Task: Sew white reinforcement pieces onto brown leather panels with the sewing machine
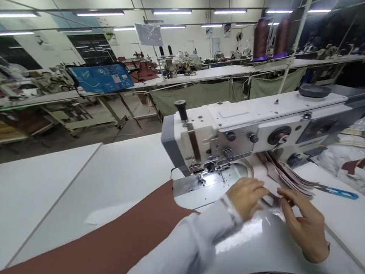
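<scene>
While both hands met low over the desk [129, 162] to the near right of the sewing machine's needle area, a narrow greyish strip [272, 200] lay between their fingers. The right hand [307, 227] had its thumb and forefinger bent around the strip's right end, and the left hand [245, 198] curled over its left end with the fingers close together; blur hid the contact, so whether either set was clamped on it I could not tell. Just behind the hands, a bundle of pale and brown strips [289, 174] lay partly beneath the arm of the white sewing machine [222, 123], with blue-handled snips [340, 192] beside its right end. To the left of the left hand, a lamp lit the presser foot [201, 179] above a metal plate [186, 186]. A large brown panel [138, 235] stretched from that plate toward the lower left, partly covered by the left sleeve [186, 244]. White and dark red material [340, 157] was heaped at the far right. Farther back, 2 brown thread cones [261, 39] stood upright near a pole, and a blue printed cover [103, 78] hung at the left.
</scene>
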`<state>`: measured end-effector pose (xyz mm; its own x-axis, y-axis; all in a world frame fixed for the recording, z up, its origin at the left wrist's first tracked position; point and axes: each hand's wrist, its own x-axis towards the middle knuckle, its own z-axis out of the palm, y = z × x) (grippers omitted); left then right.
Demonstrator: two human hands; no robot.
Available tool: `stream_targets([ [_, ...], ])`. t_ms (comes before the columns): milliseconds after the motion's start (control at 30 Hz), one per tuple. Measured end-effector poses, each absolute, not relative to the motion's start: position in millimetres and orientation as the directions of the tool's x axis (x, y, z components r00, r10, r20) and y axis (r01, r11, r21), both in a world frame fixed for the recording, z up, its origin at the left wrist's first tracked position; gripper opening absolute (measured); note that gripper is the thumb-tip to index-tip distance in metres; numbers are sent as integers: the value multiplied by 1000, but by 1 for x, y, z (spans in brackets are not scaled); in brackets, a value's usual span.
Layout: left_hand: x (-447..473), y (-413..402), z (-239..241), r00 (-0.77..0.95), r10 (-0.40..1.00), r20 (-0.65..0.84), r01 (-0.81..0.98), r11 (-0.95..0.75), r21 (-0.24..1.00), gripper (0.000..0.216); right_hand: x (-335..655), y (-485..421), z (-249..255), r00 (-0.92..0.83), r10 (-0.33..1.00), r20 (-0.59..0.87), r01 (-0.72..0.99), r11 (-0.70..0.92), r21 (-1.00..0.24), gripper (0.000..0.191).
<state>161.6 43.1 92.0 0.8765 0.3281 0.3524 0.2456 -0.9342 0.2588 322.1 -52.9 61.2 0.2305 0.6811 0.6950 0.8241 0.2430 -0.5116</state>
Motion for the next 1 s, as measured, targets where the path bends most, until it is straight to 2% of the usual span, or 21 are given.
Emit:
stream_targets([
  [67, 206, 73, 83, 925, 278, 258, 212, -942, 259, 41, 328, -60, 64, 246, 698, 672, 817, 224, -531, 21],
  [167, 236, 105, 72, 961, 228, 157, 184, -950, 252, 32, 340, -67, 67, 279, 737, 615, 795, 182, -579, 20],
  [333, 238, 120, 76, 973, 194, 123, 140, -926, 352, 22, 355, -65, 65, 270, 786, 556, 778, 162, -607, 20],
  [433, 236, 115, 83, 966, 227, 123, 172, -921, 351, 10, 358, -60, 64, 238, 786, 571, 789, 187, -586, 19],
  [533, 235, 108, 78, 897, 389, 212, 304, -889, 343, 9, 356, -52, 64, 147, 752, 643, 824, 266, -500, 20],
  [600, 234, 105, 70, 784, 549, 289, 406, -806, 431, 12, 353, -42, 60, 10, 766, 642, 862, 319, -393, 26],
  [667, 229, 98, 64, 653, 649, 390, 411, -737, 537, 15, 349, -29, 52, -116, 816, 567, 911, 315, -267, 31],
  [733, 214, 85, 68, 563, 634, 530, 305, -755, 580, 18, 347, -17, 42, -160, 870, 467, 950, 265, -167, 37],
  [800, 184, 64, 85, 544, 544, 639, 158, -814, 559, 22, 349, -10, 34, -167, 905, 392, 966, 229, -117, 43],
  [867, 138, 41, 113, 599, 491, 633, 101, -830, 548, 25, 351, -10, 32, -173, 915, 365, 973, 217, -83, 43],
  [900, 109, 32, 130, 648, 522, 555, 165, -807, 567, 26, 351, -12, 33, -176, 909, 377, 976, 212, -57, 43],
  [967, 46, 19, 163, 610, 676, 413, 412, -716, 564, 24, 346, -18, 40, -176, 882, 437, 980, 197, -3, 43],
  [1000, 14, 17, 178, 561, 745, 360, 550, -661, 510, 20, 340, -22, 45, -189, 864, 467, 978, 208, 9, 43],
])
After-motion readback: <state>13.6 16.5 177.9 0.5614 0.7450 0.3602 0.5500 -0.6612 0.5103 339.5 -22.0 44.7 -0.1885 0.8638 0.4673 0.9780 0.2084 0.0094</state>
